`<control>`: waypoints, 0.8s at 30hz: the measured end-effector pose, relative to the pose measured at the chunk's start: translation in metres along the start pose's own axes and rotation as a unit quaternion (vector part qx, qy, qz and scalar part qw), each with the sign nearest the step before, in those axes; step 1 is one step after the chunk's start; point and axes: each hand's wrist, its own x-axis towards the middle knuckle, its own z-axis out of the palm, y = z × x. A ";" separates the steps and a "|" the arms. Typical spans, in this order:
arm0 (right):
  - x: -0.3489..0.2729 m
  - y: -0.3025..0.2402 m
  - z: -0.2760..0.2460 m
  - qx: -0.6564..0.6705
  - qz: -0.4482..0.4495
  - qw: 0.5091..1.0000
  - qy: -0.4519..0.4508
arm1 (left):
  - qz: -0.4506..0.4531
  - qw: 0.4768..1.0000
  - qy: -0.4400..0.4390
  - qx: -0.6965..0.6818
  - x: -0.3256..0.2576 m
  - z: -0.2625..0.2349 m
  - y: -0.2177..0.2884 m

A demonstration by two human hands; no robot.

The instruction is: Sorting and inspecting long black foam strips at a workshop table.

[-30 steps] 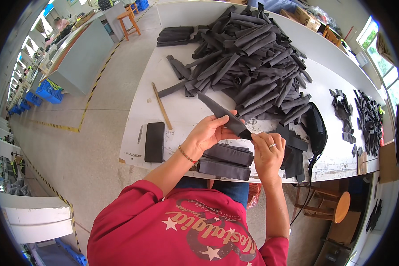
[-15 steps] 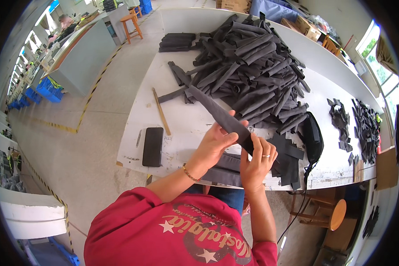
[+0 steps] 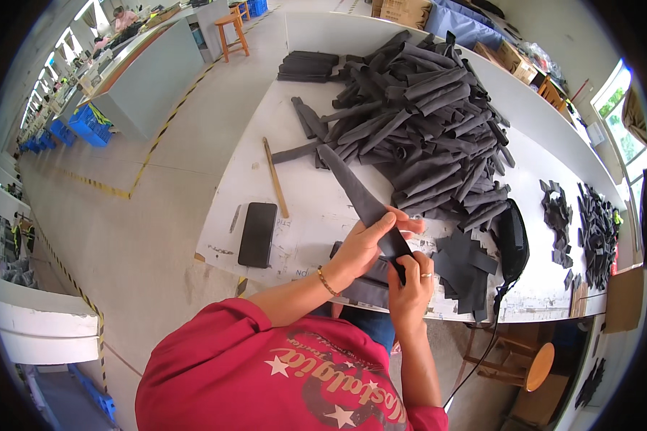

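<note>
A long dark grey fabric strip, tube-like and folded, slants over the near part of the white table. My left hand grips it around the middle of its lower half, thumb on top. At its near end my right hand pinches the strip, fingers curled tight. Underneath my hands, partly hidden, are more folded dark strips at the table's front edge. Flat dark fabric pieces lie just right of my right hand. Beyond them rises a big heap of similar strips.
Left on the white table lie a black phone and a wooden stick. A neat stack of strips sits at the far left. A black pouch-like object with a cord stands right. A wooden stool is below the table's right side.
My right hand has curled more tightly around the strip's near end and moved lower. The strip now slants more steeply. The whole view has shifted slightly.
</note>
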 end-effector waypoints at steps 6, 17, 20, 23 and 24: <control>0.017 -0.005 0.017 0.006 -0.055 0.998 0.006 | 0.000 0.998 0.005 -0.056 -0.009 0.000 -0.016; 0.011 0.003 0.004 0.060 -0.027 0.997 -0.035 | -0.018 0.994 0.010 -0.107 -0.010 -0.001 -0.018; 0.012 0.005 0.014 0.087 -0.018 0.996 -0.019 | -0.038 0.993 0.012 -0.115 -0.011 -0.005 -0.031; 0.012 0.005 0.015 0.092 0.016 0.995 -0.043 | -0.053 0.991 0.021 -0.118 -0.012 -0.007 -0.028; 0.013 0.005 0.014 0.095 0.047 0.993 -0.058 | -0.070 0.990 0.042 -0.118 -0.012 -0.005 -0.024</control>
